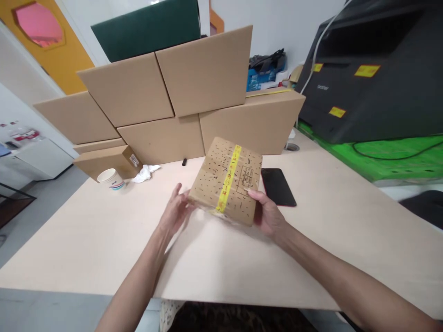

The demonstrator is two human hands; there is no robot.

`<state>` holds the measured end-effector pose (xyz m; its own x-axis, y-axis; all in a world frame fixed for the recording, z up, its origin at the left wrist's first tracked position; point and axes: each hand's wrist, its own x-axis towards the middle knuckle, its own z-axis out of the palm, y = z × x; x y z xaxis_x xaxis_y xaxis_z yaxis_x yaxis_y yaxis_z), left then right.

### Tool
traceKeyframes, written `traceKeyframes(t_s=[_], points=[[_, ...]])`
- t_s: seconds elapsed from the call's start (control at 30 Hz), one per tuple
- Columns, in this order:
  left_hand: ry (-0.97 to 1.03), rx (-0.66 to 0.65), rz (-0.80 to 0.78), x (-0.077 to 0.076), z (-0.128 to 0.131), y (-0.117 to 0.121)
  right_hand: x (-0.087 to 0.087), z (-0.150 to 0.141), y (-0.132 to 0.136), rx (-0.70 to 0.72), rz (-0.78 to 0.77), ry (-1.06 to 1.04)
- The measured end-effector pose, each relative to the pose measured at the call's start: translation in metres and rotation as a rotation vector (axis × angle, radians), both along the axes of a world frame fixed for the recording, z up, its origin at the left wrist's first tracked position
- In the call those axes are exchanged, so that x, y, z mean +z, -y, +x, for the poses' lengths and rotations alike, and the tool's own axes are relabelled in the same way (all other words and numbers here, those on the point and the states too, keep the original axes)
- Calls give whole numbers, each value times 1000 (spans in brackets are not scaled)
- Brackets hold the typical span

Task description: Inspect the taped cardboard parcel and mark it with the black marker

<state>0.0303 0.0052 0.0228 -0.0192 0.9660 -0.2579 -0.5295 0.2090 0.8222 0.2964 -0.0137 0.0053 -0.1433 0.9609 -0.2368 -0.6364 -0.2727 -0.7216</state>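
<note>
A small cardboard box [211,177] is tilted above the table in the middle of the head view. Black specks cover its top, with a yellow tape strip [229,180] along it and a stamped frame of writing near the right edge. Clear film shows at the near edge. My right hand [272,214] grips the near right corner, thumb on top and fingers partly hidden beneath. At the left corner is my left hand [176,210], its thumb raised apart and its fingertips at the box edge; whether they press on it is hard to see.
A black phone [278,186] lies right of the box. Large cartons [159,138] form a wall at the back. A paper cup [110,179], crumpled tissue [146,173] and small black object [184,162] stand before them. A big dark printer [374,87] is at right.
</note>
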Motion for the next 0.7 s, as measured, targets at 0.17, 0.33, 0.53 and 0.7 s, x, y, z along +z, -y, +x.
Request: traceKeyframes(t_s=[0.17,0.33,0.53,0.7], points=[[274,-154,109,8,28,25,-4,-8,5,-106,19,-116],[167,-124,227,-5,56,40,-6,-18,9,-172,91,-128],[-43,-64,306,-12,71,46,-10,-32,23,-76,109,-23],[-123,80,345,-3,60,36,-18,-21,18,124,262,174]])
